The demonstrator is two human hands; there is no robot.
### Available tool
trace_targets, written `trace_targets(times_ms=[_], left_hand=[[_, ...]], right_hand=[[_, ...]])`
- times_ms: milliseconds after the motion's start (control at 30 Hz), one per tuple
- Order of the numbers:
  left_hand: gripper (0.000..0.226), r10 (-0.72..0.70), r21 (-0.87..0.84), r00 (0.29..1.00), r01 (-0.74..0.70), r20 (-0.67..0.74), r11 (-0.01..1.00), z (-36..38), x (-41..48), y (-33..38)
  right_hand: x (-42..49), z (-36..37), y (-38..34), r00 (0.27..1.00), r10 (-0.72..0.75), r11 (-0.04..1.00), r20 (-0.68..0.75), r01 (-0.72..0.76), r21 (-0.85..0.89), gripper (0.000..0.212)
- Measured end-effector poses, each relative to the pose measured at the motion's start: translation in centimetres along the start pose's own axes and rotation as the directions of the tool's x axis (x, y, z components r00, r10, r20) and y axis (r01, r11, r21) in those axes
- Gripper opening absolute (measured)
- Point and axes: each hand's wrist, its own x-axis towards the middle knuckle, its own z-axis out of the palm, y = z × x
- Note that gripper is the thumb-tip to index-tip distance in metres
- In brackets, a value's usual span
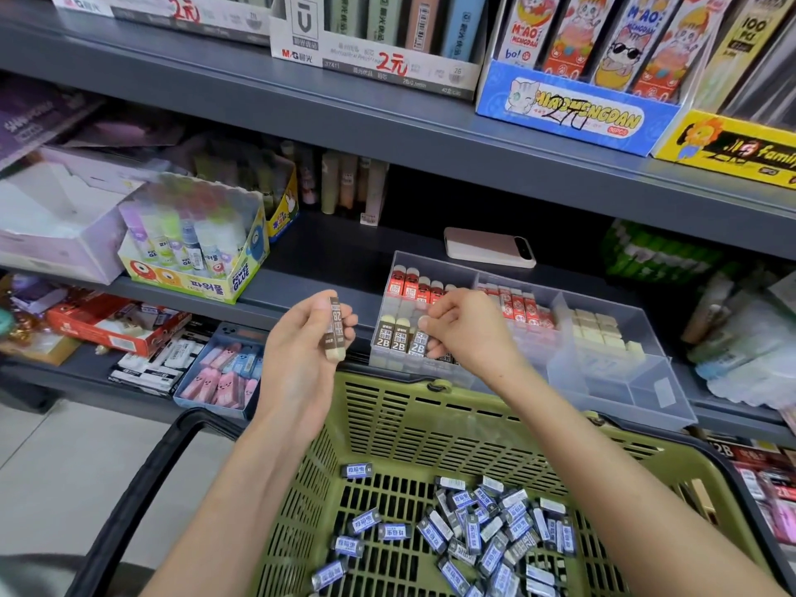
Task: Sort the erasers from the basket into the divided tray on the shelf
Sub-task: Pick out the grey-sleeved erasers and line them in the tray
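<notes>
A green slotted basket (pixel 413 415) with black handles sits low in the head view and holds several blue-and-grey sleeved erasers (pixel 486 540). On the shelf behind it stands a clear divided tray (pixel 646 381) with red-sleeved erasers, plain cream erasers and a front-left row of brown 2B erasers (pixel 398 340). My left hand (pixel 301 346) holds one brown 2B eraser (pixel 336 329) upright, left of the tray. My right hand (pixel 467 333) pinches a brown 2B eraser (pixel 418 343) standing in the tray's front-left compartment.
A pink phone (pixel 489 247) lies on the shelf behind the tray. A glue-stick display box (pixel 194 252) stands to the left. Boxes of pink and blue erasers (pixel 224 372) sit on the lower shelf. Upper shelf edges overhang the tray.
</notes>
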Motion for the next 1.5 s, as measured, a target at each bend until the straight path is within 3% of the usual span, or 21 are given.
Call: trace_targets(times_ms=[100,267,367,433,500,567,633,800,933,1000,1067,1133,1200,1267,1367,1500], left_hand=[[0.022,0.04,0.102,0.997,-0.046,0.063,0.994,-0.1,-0.2,0.0],[0.027,0.112,0.2,0.988,-0.132,0.107,0.971,-0.1,-0.5,-0.1],[0.023,0.134,0.221,0.981,-0.162,0.14,0.962,0.0,-0.4,-0.4],[0.018,0.145,0.234,0.977,-0.18,0.157,0.956,0.0,-0.4,-0.6],[0.015,0.154,0.26,0.97,-0.2,0.187,0.945,-0.1,-0.4,-0.7],[0.021,0.157,0.31,0.957,-0.23,0.243,0.922,-0.1,-0.6,-0.8],[0.032,0.152,0.305,0.954,-0.23,0.259,0.924,0.1,-0.9,-0.9],[0.05,0.067,0.028,0.974,-0.074,0.217,0.997,0.3,-0.7,-0.5],[0.049,0.148,0.173,0.942,-0.207,0.302,0.963,0.4,-1.2,-0.6],[0.037,0.235,0.343,0.893,-0.374,0.383,0.862,0.5,-1.5,-0.7],[0.032,0.29,0.523,0.846,-0.51,0.447,0.683,0.2,-1.5,-0.9],[0.039,0.332,0.695,0.793,-0.608,0.511,0.383,0.0,-1.2,-1.2],[0.046,0.304,0.755,0.739,-0.649,0.6,0.087,0.0,-1.1,-1.7],[0.048,0.239,0.742,0.708,-0.663,0.665,-0.1,0.0,-1.1,-2.3],[0.047,0.165,0.719,0.701,-0.659,0.694,-0.22,-0.4,-0.8,-2.9],[0.045,0.127,0.718,0.715,-0.644,0.688,-0.262,-0.6,-0.7,-3.2]], right_hand=[[-0.3,0.6,-0.2,0.999,-0.052,0.993,-0.018,0.049,-0.105,0.015],[-0.6,0.8,-0.4,0.997,-0.071,0.976,-0.016,0.066,-0.209,0.015],[-1.4,0.8,-0.6,0.965,-0.236,0.914,-0.119,0.178,-0.365,0.021],[-2.0,0.5,-1.2,0.918,-0.359,0.915,-0.169,0.31,-0.257,0.023],[-2.6,0.4,-1.9,0.899,-0.43,0.901,-0.077,0.423,-0.093,0.031],[-3.0,0.6,-2.4,0.862,-0.507,0.851,0.02,0.504,-0.15,0.036],[-3.2,0.9,-2.6,0.822,-0.57,0.798,0.01,0.556,-0.232,0.027],[-3.5,0.5,-2.1,0.85,-0.523,0.843,-0.068,0.503,-0.191,0.014],[-3.8,0.0,-1.9,0.882,-0.472,0.851,0.012,0.459,-0.256,0.02],[-3.5,-0.7,-1.6,0.918,-0.396,0.905,0.002,0.391,-0.165,0.016],[-2.9,-1.7,-0.9,0.945,-0.322,0.946,-0.049,0.319,-0.065,0.012],[-2.2,-2.8,-0.2,0.961,-0.264,0.964,-0.079,0.261,-0.05,0.013],[-1.7,-3.4,0.3,0.979,-0.198,0.98,-0.055,0.197,-0.01,0.011],[-1.4,-3.5,0.6,0.991,-0.128,0.992,-0.025,0.128,0.006,0.026],[-1.0,-3.1,0.6,0.997,-0.072,0.996,0.023,0.073,-0.048,0.031],[-0.2,-2.7,0.4,0.994,0.013,1.0,0.105,-0.013,0.005,0.013]])
